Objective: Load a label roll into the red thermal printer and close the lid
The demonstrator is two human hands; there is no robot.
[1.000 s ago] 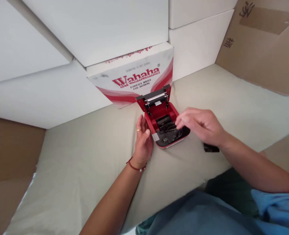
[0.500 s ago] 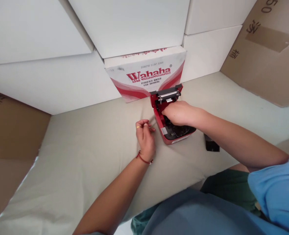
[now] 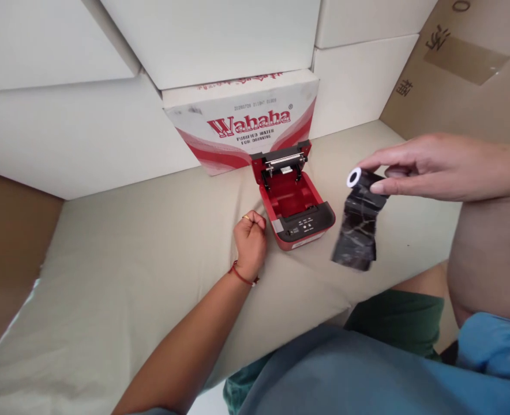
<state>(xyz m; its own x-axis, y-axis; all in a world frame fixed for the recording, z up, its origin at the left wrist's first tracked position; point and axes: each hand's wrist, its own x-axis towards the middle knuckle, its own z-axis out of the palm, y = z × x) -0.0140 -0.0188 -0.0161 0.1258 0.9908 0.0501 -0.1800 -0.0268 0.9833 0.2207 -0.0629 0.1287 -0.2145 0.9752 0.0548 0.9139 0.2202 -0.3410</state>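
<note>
A small red and black printer (image 3: 304, 222) sits on the cloth-covered surface with its lid (image 3: 280, 157) tipped up and back. Its red inner bay shows bare walls. My right hand (image 3: 415, 167) pinches a small black paper roll (image 3: 370, 184) between thumb and fingers, raised to the right of the printer. The roll's white ring-shaped end faces left, and a long, creased black strip dangles from it. Close by the printer's left side, my left hand (image 3: 250, 239) rests on the cloth, fingers curled into a loose fist with nothing visible in it.
A white and red Wahaha water carton (image 3: 246, 127) stands right behind the printer. White boxes (image 3: 237, 40) are stacked along the back. Brown cardboard boxes stand at the right (image 3: 462, 86) and left (image 3: 12, 259). Pale cloth (image 3: 151, 259) covers the work surface.
My right hand has come out of the printer bay and moved right, now carrying the black paper roll. My left hand's fingers have curled in more. The view has shifted slightly.
</note>
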